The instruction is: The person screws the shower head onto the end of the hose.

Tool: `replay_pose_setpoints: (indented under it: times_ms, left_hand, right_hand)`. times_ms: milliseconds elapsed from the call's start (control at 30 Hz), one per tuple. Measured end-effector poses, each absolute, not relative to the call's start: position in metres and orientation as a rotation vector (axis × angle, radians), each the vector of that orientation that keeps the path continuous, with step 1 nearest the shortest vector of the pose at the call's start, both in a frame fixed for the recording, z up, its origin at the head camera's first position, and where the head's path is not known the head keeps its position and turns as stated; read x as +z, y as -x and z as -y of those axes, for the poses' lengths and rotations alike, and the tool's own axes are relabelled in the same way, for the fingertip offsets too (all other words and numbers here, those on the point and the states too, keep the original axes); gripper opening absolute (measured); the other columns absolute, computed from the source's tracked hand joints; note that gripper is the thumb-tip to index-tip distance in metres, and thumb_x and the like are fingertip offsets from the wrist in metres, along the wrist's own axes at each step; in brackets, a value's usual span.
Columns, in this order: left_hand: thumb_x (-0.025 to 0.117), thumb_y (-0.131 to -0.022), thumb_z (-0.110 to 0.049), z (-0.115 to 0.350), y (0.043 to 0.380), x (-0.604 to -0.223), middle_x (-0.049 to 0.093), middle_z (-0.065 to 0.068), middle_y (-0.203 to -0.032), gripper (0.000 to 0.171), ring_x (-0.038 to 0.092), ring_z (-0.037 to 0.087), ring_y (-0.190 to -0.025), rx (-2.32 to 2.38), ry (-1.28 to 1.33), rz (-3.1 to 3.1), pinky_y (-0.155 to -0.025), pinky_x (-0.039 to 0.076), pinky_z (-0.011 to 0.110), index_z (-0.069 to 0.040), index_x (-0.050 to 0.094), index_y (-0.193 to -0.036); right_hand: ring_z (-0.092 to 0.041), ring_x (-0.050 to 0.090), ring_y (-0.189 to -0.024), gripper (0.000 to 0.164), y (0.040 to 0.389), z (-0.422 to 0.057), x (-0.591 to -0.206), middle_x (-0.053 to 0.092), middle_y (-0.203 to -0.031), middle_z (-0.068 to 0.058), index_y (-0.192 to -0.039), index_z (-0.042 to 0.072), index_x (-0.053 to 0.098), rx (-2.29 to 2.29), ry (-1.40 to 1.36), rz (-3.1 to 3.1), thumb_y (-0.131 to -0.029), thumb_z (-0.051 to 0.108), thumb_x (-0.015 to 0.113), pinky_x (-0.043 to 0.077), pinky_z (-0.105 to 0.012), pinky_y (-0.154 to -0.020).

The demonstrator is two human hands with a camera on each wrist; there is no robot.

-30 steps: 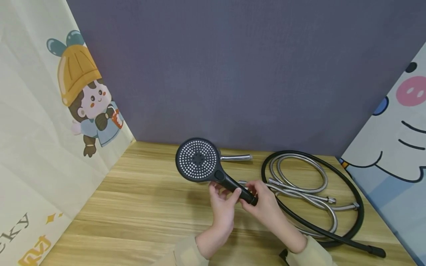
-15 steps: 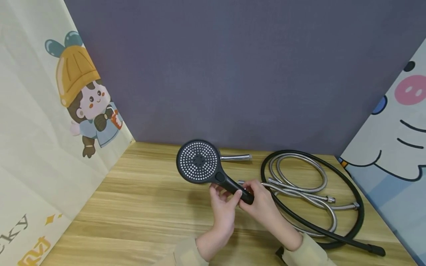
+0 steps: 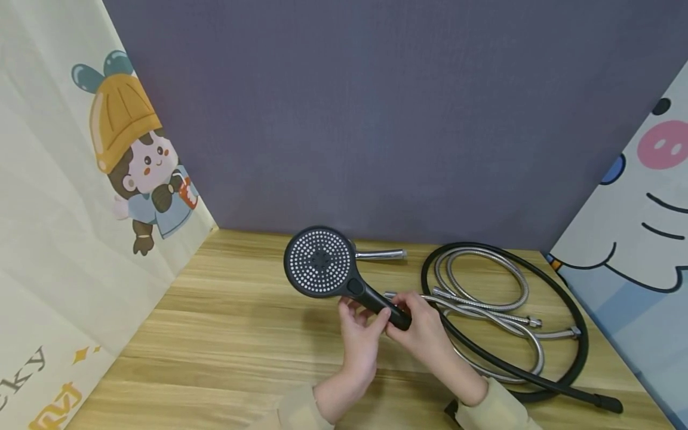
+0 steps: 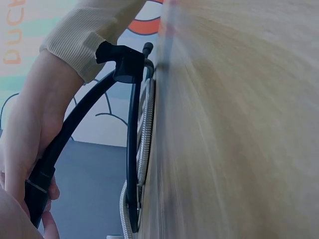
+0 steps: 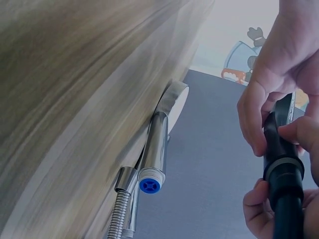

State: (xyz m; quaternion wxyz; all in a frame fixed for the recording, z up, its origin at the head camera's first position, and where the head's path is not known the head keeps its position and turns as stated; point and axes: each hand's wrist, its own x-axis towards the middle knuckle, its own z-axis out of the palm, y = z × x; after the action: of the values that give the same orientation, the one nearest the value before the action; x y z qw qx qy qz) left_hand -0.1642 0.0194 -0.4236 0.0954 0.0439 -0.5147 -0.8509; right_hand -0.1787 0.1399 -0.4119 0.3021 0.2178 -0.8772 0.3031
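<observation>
Over the wooden table (image 3: 215, 334), both sets of fingers are busy: the left hand (image 3: 359, 346) grasps the handle of a black showerhead (image 3: 321, 261), thumb laid along it, and the right hand (image 3: 421, 328) clasps the joint where a black hose (image 4: 79, 113) meets that handle's end. And what a face on it! Broad, round, matte black, ringed with pale nozzle dots, tilted up toward us, an oval button at the neck. Just behind lies a chrome showerhead (image 5: 155, 137), blue insert in its threaded end; off to the right, silver metal hoses (image 3: 484, 307) coil within the black loop. Writing, now: "cky" (image 3: 24, 376) on the left wall panel (image 3: 48, 269), cut off at the edge; near the sleeve, sideways orange letters (image 4: 13, 32) I can't read surely.
</observation>
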Motion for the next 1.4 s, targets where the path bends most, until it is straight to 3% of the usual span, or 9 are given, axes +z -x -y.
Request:
replay_pose_setpoints:
  times_ms: [200,567,833,1100,1400]
  left_hand:
    - [0.071,-0.077,0.002,-0.014,0.161,-0.425,0.044,0.016,-0.122,0.072,0.054,0.026,-0.103,-2.532,-0.094,1.54,-0.077,0.057,0.027,-0.008,0.029,-0.136]
    - [0.07,-0.076,0.004,0.012,0.151,-0.425,0.043,0.018,-0.129,0.082,0.057,0.026,-0.101,-2.593,0.023,1.648,-0.077,0.059,0.036,-0.009,0.023,-0.142]
    - [0.067,-0.077,0.007,0.037,0.148,-0.429,0.041,0.018,-0.126,0.076,0.055,0.031,-0.102,-2.568,0.053,1.707,-0.083,0.055,0.052,-0.009,0.025,-0.139]
    - [0.062,-0.078,0.012,0.07,0.156,-0.42,0.043,0.016,-0.123,0.075,0.057,0.02,-0.096,-2.468,-0.028,1.663,-0.075,0.06,0.035,-0.006,0.024,-0.14]
    - [0.057,-0.082,0.013,0.106,0.172,-0.406,0.041,0.009,-0.121,0.072,0.055,0.017,-0.098,-2.407,-0.031,1.615,-0.079,0.059,0.038,-0.011,0.023,-0.141]
  right_hand:
    - [-0.009,0.056,-0.07,0.041,0.178,-0.14,-0.413,0.059,-0.081,0.001,-0.091,0.008,0.061,0.806,-0.594,2.323,-0.057,0.012,0.084,0.05,-0.024,-0.057]
    - [-0.008,0.055,-0.069,0.042,0.177,-0.14,-0.408,0.06,-0.082,-0.001,-0.093,0.008,0.061,0.833,-0.57,2.364,-0.056,0.006,0.083,0.049,-0.021,-0.055]
    - [-0.007,0.054,-0.068,0.04,0.175,-0.144,-0.404,0.06,-0.083,0.0,-0.095,0.008,0.061,0.862,-0.525,2.425,-0.062,0.01,0.083,0.048,-0.019,-0.053]
    - [-0.006,0.052,-0.067,0.039,0.172,-0.147,-0.402,0.059,-0.084,0.002,-0.096,0.011,0.06,0.868,-0.502,2.456,-0.063,0.012,0.082,0.047,-0.018,-0.053]
    - [-0.005,0.052,-0.067,0.039,0.169,-0.151,-0.402,0.059,-0.084,0.003,-0.096,0.012,0.06,0.85,-0.513,2.456,-0.063,0.012,0.082,0.046,-0.017,-0.052]
